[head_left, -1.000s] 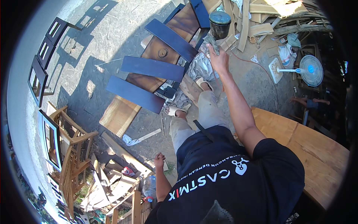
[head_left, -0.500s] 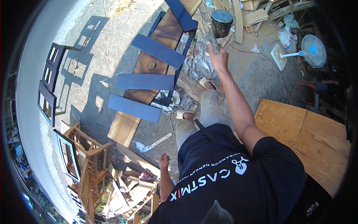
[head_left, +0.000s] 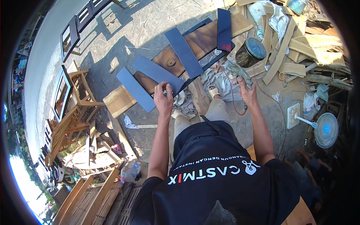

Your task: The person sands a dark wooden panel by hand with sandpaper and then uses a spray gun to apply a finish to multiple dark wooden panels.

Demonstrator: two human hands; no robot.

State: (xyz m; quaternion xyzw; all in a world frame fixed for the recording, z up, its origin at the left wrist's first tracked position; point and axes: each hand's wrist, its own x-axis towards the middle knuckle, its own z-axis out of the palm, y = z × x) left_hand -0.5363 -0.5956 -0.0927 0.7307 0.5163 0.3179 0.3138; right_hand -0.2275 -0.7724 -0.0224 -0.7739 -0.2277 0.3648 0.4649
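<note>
My left hand [head_left: 164, 98] reaches over the near ends of two dark painted boards. Its fingers are curled but apart from the thumb; whether they touch the middle board [head_left: 159, 75] is unclear. My right hand [head_left: 248, 93] is closed around a grey, paint-crusted spray gun [head_left: 240, 73], partly hidden by the fingers. Beneath this hand a red hose [head_left: 234, 103] shows its fitting. Another dark board [head_left: 135, 90] lies to the left, one [head_left: 183, 52] to the right and one [head_left: 224, 32] farther off. They rest across a brown wooden slab [head_left: 116, 100].
A round bucket [head_left: 256, 48] stands beside scrap wood [head_left: 318, 52] at the far right. A white standing fan [head_left: 326, 129] is on the right. Wooden chairs [head_left: 71, 105] and dark frames [head_left: 70, 39] line the left. A plastic bottle [head_left: 130, 171] lies near left. Crumpled sheeting [head_left: 221, 84] covers ground ahead.
My view has turned to the right. My left hand has come up from beside my body to the boards. My right hand, still around the spray gun, has moved back from near the bucket.
</note>
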